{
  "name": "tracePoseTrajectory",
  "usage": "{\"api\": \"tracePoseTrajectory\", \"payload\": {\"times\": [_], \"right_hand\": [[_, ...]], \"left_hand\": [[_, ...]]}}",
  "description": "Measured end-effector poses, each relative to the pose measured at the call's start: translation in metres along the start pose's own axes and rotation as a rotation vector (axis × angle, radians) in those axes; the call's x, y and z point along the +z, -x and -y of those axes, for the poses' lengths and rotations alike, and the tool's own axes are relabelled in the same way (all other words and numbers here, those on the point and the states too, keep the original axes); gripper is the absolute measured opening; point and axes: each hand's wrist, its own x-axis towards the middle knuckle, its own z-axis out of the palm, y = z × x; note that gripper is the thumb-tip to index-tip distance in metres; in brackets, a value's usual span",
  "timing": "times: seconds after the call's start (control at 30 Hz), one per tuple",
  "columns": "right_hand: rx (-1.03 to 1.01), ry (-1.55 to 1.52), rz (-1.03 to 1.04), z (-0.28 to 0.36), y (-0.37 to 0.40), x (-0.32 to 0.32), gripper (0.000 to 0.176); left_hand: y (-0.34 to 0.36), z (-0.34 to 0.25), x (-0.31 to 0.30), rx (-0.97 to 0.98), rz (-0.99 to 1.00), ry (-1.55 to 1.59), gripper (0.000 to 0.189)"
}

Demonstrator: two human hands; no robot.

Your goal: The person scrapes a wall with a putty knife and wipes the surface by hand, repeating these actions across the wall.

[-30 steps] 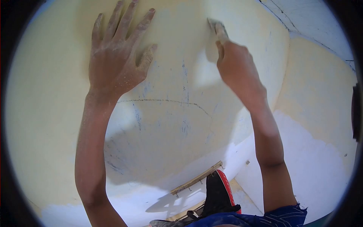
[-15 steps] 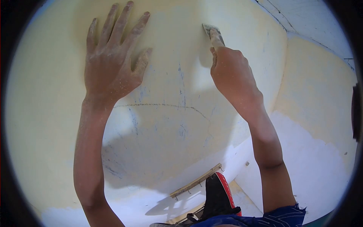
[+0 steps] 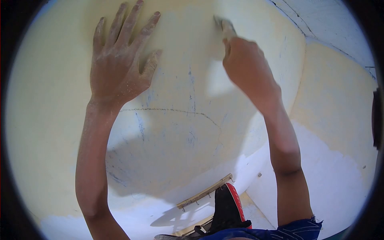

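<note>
My left hand [image 3: 118, 68] lies flat against the pale yellow wall [image 3: 182, 52], with its fingers spread and dusted with white powder. To its right, my right hand [image 3: 247, 64] grips a small scraper [image 3: 218, 22]. The thumb or a finger extends along the tool, whose blade is at the wall and blurred by motion. The scraper's handle is hidden inside the hand. Below and between the hands, the wall carries a thin dark curved line [image 3: 172, 109] and several bluish scuffs.
Lower down, a wooden rail with hooks [image 3: 205, 193] is fixed to the wall. A black and red item [image 3: 229, 204] shows near my body. The wall meets another wall [image 3: 332, 88] at the right corner, under a whitish ceiling [image 3: 332, 24]. Lower wall areas are white.
My right hand has moved up the wall with the scraper. My left hand stays spread in nearly the same place. The view has shifted slightly.
</note>
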Motion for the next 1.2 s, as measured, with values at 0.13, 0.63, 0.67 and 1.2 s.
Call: {"api": "tracePoseTrajectory", "payload": {"times": [0.13,0.63,0.67,1.2], "right_hand": [[0.085,-0.045,0.059,0.012,-0.01,-0.022,0.029],[0.077,0.021,-0.025,0.012,0.013,0.01,0.034],[0.072,0.023,-0.03,0.013,0.018,0.014,0.034],[0.035,0.031,-0.056,0.017,0.011,0.02,0.036]], "left_hand": [[0.0,0.001,0.0,-0.006,-0.008,0.009,0.068],[0.002,0.002,0.0,0.006,-0.009,0.028,0.068],[0.002,0.002,0.0,-0.002,-0.01,0.026,0.068],[-0.002,0.006,-0.007,0.043,-0.012,0.111,0.07]]}}
